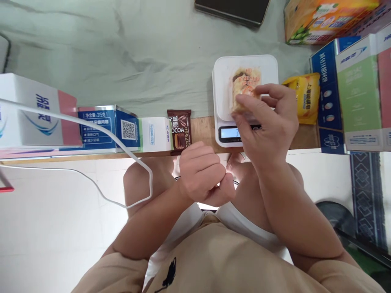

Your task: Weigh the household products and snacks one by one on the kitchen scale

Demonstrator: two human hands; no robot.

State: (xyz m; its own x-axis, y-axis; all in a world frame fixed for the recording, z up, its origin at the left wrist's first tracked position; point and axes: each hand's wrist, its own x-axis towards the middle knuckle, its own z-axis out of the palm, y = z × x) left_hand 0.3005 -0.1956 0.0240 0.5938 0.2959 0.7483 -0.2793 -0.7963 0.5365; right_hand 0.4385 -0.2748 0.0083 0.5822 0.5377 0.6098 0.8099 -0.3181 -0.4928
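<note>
A white kitchen scale [221, 108] with a lit display stands near the table's front edge. On its platform lies a small pastry in a clear wrapper with red print [244, 85]. My right hand [271, 126] reaches over the scale from the right, its thumb and fingers closed at the lower right side of the wrapped pastry; the palm partly covers the display. In front of the table edge, my left hand [204, 173] is curled into a fist, and nothing shows sticking out of it. Just beyond that fist is a brown cocoa snack packet [179, 130].
A yellow packet [305, 97] lies right of the scale, beside upright boxes [357, 93]. An orange carton [324, 20] and a black flat case [233, 10] sit farther back. Boxes [100, 128] line the left front edge; a white cable [116, 140] hangs across them.
</note>
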